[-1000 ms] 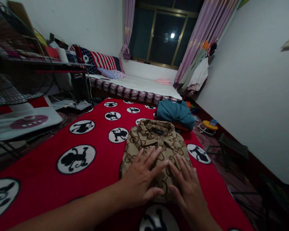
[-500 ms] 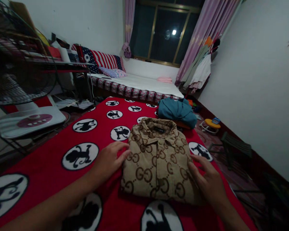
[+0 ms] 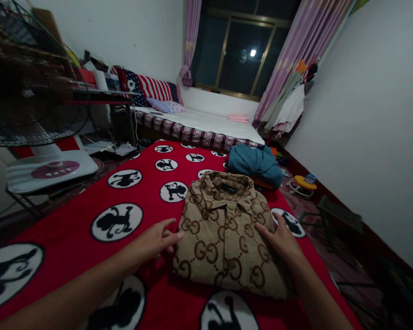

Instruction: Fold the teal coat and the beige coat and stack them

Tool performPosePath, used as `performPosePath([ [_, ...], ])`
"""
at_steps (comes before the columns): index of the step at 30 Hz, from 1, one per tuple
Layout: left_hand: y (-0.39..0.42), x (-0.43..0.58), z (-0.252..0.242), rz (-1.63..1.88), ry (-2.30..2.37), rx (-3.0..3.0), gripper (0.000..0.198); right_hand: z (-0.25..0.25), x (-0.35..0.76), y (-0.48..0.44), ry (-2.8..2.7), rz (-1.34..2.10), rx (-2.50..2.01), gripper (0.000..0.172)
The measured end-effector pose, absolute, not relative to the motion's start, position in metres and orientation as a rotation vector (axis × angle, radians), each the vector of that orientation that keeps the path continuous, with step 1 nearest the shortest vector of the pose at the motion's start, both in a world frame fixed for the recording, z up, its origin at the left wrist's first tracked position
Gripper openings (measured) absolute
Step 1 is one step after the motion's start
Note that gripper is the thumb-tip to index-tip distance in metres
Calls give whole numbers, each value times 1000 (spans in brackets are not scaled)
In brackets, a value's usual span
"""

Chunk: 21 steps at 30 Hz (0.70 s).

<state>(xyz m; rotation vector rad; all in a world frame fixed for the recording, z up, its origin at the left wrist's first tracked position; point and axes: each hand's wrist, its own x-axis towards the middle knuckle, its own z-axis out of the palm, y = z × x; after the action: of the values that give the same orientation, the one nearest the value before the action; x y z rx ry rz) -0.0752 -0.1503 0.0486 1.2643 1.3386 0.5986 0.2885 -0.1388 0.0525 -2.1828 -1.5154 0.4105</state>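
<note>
A folded tan jacket [image 3: 220,243] with a brown monogram pattern lies collar-up on the red blanket [image 3: 151,211]. Its collar points away from me, and snap buttons run down the front. Beside its left edge is my left hand [image 3: 158,240], fingers apart, the thumb tip close to or touching the cloth. At the right edge my right hand [image 3: 284,240] is open, with its thumb over the front of the jacket and the fingers stretched forward along the side. Neither hand grips the cloth.
Behind the jacket sits a folded teal garment [image 3: 254,160]. A fan [image 3: 34,101] stands at the left on a small table. Beyond is a low bed [image 3: 199,119] under the window. At the right are a yellow stool [image 3: 304,183] and a dark folding stool [image 3: 340,213].
My right hand has moved left, bringing its thumb over the jacket's front. My left hand has shifted slightly down along the left edge. The jacket stays folded in place.
</note>
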Motion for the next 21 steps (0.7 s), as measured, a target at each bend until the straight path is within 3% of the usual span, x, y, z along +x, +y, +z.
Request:
performPosePath([
  [5,-162,-61,44,700,1081,1141,61,43,289,-138,-1473,438,-2037,98],
  [10,-163,-36,47,891,1082,1182,53,52,278,-144,-1496,286,-1995,85],
  [16,-177,4,71,1117,1326,1832,48,79,264,-151,-1566,175,-1984,69],
  [21,-179,51,86,830,1339,2482,47,106,251,-145,-1792,362,-1978,78],
])
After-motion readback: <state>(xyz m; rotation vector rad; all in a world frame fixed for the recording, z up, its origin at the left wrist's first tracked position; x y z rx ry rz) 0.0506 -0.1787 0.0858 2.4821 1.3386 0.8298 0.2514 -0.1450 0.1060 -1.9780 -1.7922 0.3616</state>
